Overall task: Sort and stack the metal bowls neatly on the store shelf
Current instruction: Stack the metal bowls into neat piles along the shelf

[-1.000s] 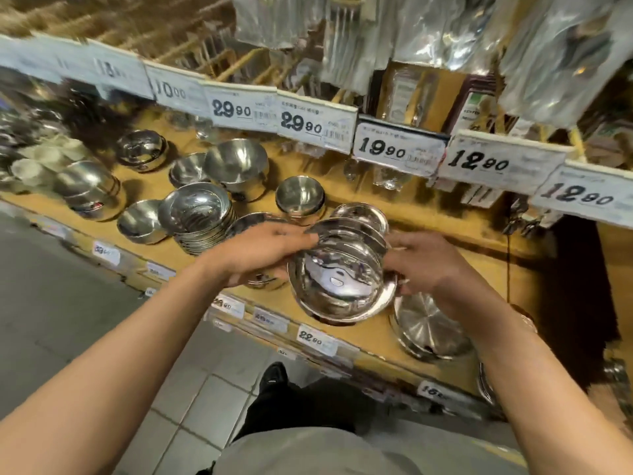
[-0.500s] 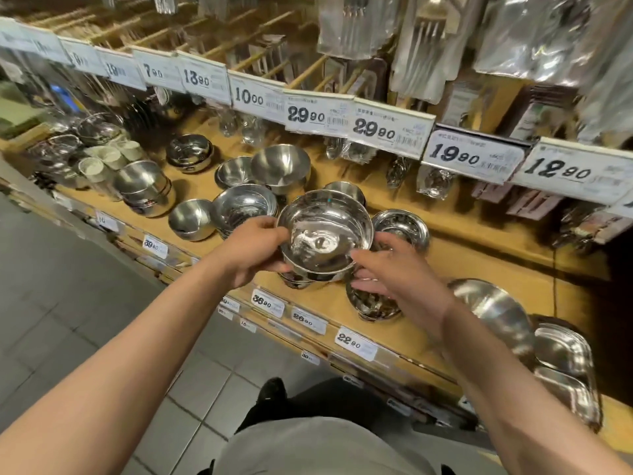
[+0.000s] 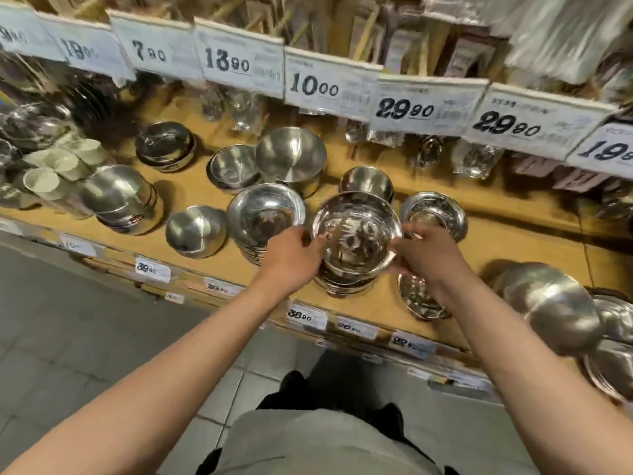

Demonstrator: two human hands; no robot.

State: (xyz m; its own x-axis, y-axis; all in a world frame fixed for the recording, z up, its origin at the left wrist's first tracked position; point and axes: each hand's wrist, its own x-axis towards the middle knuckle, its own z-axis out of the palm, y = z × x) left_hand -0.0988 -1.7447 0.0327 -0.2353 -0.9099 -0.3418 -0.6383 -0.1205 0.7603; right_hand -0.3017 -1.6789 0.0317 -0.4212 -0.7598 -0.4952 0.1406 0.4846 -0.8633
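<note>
Seating a steel bowl on its stack, wooden shelf [image 3: 359, 303] front edge.

Stack of matching bowls [image 3: 346, 282] below; steel bowl [image 3: 356, 231] gripped at opposite rims by left hand [image 3: 291, 258] and right hand [image 3: 424, 255]. Keep it level, centre it, lower squarely.

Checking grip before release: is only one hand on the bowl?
No, the left hand and right hand both grip the bowl by its rim.

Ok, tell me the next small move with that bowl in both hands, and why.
Probably lower it straight down and let go. Left hand and right hand grip the shiny bowl by its rim, and it sits over a stack of bowls on the wooden shelf, seemingly not fully nested yet.
</note>
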